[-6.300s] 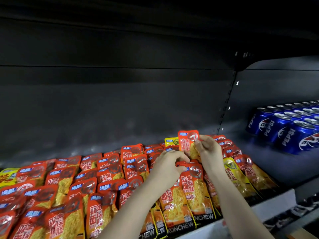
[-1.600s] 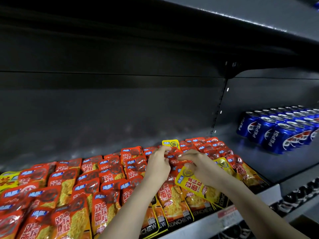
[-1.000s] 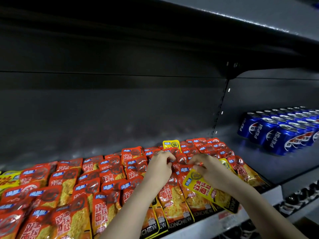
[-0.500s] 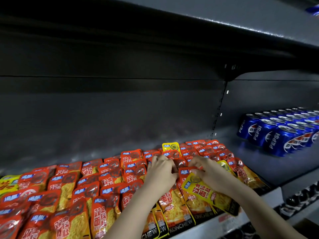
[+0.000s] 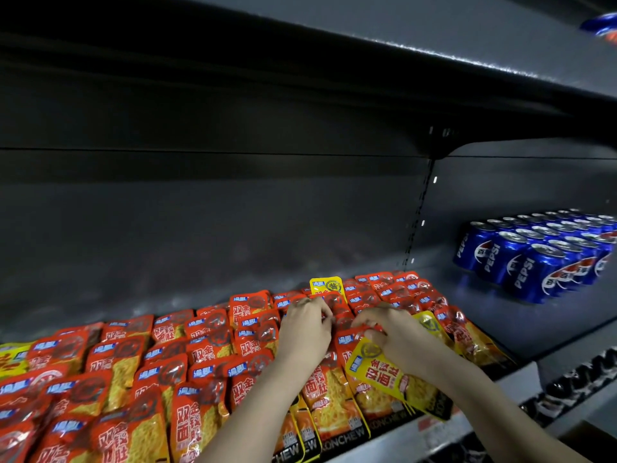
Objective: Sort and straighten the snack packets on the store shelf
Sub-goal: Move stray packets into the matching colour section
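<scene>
Rows of red snack packets [image 5: 200, 355] cover the shelf from the left edge to past the middle. My right hand [image 5: 397, 339] holds a yellow packet [image 5: 384, 375] under its palm and thumb, while its fingertips pinch the top of a red packet [image 5: 345, 340] in the row. My left hand [image 5: 307, 329] rests on the red packets just left of it, fingers curled onto their tops. One yellow packet [image 5: 327, 285] stands at the back of that row. Another yellow packet [image 5: 430, 324] lies right of my right hand.
Blue Pepsi cans [image 5: 534, 255] stand in rows at the right of the same shelf, with bare shelf floor [image 5: 494, 315] between them and the packets. A yellow packet [image 5: 13, 359] lies at the far left. The upper shelf [image 5: 434, 38] overhangs close above.
Over the last second both hands moved a little back along the row. The yellow packet stayed in my right hand, sinking lower over the front packets. The camera tilted slightly.
</scene>
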`<action>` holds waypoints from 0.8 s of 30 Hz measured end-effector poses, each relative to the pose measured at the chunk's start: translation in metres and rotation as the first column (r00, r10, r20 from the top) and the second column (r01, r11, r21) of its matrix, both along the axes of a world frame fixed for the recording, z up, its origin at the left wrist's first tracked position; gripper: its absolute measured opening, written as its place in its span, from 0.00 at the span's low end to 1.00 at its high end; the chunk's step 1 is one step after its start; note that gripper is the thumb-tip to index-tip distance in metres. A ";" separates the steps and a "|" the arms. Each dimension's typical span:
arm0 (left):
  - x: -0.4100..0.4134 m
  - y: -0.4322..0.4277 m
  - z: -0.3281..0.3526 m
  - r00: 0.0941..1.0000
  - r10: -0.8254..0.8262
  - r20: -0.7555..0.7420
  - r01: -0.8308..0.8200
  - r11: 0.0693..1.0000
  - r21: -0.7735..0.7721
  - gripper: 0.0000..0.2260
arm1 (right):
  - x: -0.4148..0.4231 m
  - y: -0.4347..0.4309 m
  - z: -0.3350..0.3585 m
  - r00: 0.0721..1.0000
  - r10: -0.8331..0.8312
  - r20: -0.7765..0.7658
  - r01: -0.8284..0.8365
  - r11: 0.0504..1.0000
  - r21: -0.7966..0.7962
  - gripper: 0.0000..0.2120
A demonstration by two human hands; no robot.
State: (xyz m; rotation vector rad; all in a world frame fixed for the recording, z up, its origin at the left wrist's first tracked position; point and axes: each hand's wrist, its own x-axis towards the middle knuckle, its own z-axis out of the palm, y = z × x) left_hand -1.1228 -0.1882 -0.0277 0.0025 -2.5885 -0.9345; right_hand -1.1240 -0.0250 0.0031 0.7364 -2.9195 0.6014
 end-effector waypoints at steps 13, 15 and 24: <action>0.064 -0.016 0.048 0.998 0.061 0.010 -0.055 0.960 -0.273 0.11 | 0.000 -0.010 -0.006 0.992 -0.125 -0.016 0.111 0.928 -0.355 0.11; 0.083 -0.006 0.038 0.998 0.013 0.065 0.015 0.911 -0.411 0.13 | 0.000 -0.015 -0.011 0.990 -0.140 -0.025 0.119 0.912 -0.392 0.13; 0.120 0.010 0.001 0.986 -0.023 0.167 0.124 0.771 -0.624 0.36 | 0.003 -0.023 -0.023 0.982 -0.188 0.006 0.174 0.894 -0.414 0.13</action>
